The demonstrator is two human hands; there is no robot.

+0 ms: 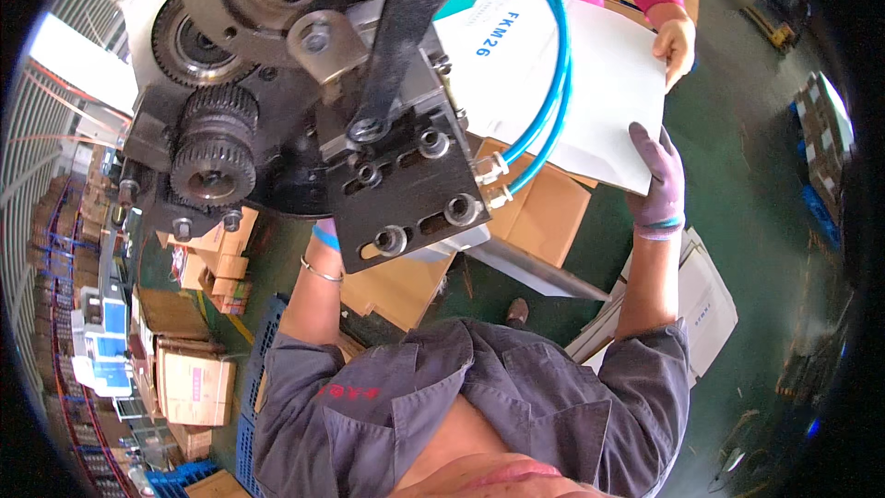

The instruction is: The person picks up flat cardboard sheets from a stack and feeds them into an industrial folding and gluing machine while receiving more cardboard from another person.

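My right hand [656, 175], in a light purple glove, grips the near right corner of a large white cardboard sheet [590, 101] with blue print. Its thumb lies on the top face and the fingers go underneath. Across from me, a co-worker's bare hand [676, 44] holds the same sheet's right edge. A dark metal machine head [406, 184] with bolts and gears covers the sheet's left part. Of my left hand [325, 232] only the glove's cuff area shows below the machine; its fingers are hidden behind it.
Two blue air hoses [560, 65] loop from the machine over the sheet. A metal bar [539, 272] juts out beneath. Brown cardboard [544, 212] lies below, flat white cartons [705, 309] lean at my right, and brown boxes [195, 387] stand at left.
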